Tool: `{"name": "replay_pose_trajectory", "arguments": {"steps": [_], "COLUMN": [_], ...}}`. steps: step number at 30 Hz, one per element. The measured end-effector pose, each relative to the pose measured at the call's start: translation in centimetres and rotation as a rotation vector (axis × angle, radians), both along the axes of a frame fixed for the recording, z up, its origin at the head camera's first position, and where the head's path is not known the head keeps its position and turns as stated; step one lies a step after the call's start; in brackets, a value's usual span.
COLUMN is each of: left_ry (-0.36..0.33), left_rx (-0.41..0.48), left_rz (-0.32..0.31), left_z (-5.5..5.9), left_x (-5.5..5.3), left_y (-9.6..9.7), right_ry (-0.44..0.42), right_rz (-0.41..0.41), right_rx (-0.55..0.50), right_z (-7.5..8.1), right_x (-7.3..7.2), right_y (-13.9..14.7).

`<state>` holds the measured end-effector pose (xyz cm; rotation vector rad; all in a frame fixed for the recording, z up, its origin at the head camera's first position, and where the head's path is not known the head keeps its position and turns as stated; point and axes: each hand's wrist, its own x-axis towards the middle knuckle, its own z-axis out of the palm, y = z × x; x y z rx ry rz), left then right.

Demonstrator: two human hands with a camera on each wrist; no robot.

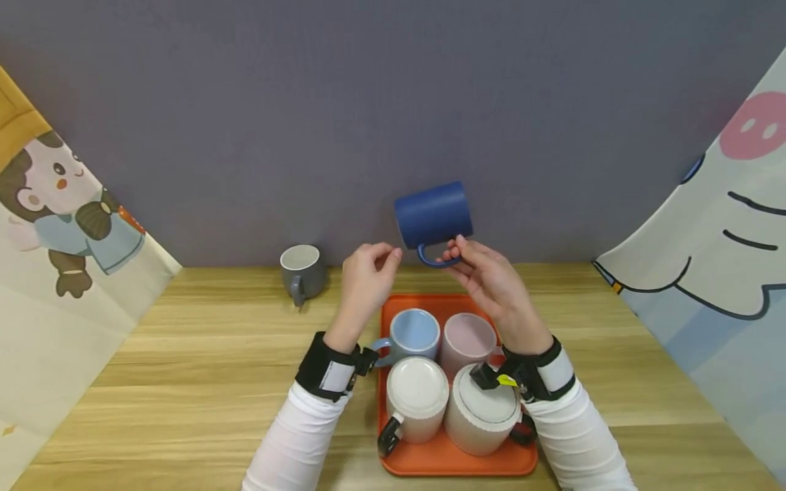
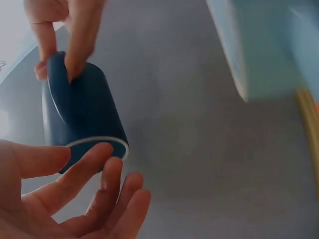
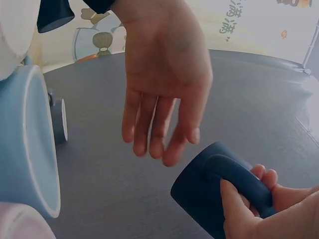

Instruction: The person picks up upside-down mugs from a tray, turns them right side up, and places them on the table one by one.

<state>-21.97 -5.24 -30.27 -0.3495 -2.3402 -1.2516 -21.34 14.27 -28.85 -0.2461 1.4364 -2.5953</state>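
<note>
A dark blue mug (image 1: 433, 214) is held tilted on its side above the back of the table, its mouth turned toward the left. My right hand (image 1: 491, 283) pinches its handle between thumb and fingers. Just left of the mug's mouth is my left hand (image 1: 370, 276), holding nothing; its relaxed, slightly bent fingers stand close to the rim in the left wrist view. In the right wrist view the left hand (image 3: 167, 84) hangs with its fingers pointing down, apart from the mug (image 3: 207, 191).
Below the hands an orange tray (image 1: 457, 465) carries a light blue mug (image 1: 415, 330), a pink mug (image 1: 469, 335) and two white mugs (image 1: 417, 387) with black handles, bottoms up or covered. A grey mug (image 1: 303, 273) stands at the back left, near the grey backdrop (image 1: 276, 123).
</note>
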Motion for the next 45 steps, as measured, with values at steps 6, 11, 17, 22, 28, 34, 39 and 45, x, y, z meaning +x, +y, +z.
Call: {"name": "replay_pose_trajectory", "arguments": {"steps": [6, 11, 17, 22, 28, 34, 39, 45], "left_ry": [0.047, 0.055, 0.038, 0.013, 0.032, 0.068, 0.074, 0.046], "left_rx": [-0.043, -0.065, -0.124, -0.216, -0.346, -0.419, -0.461, -0.499], "left_rz": [0.058, 0.08, 0.091, 0.07, 0.104, 0.133, 0.134, 0.147], "left_z": [-1.3, -2.4, -3.9, -4.8, -5.8, -6.6, -7.1, -7.6], "left_x": [-0.3, -0.6, -0.9, -0.8, -0.3, 0.0, 0.2, 0.4], "left_y": [-1.6, -2.9, -4.4, -5.4, -6.6, -7.5, -8.1, -8.9], "right_ry": [0.001, 0.009, -0.015, -0.019, -0.01, -0.018, -0.02, -0.022], "right_rz": [-0.006, 0.018, 0.061, 0.069, 0.057, 0.05, 0.052, 0.052], "right_rx": [0.012, 0.035, 0.04, 0.063, 0.1, 0.178, 0.232, 0.284], "right_z": [-0.2, -0.5, -0.9, -1.1, -1.0, -0.4, 0.0, 0.4], "right_x": [0.0, -0.2, -0.5, -0.7, -0.7, -1.0, -1.4, -1.9], "right_y": [-0.4, -0.7, -0.8, -0.7, -0.8, -1.2, -1.6, -2.8]}}
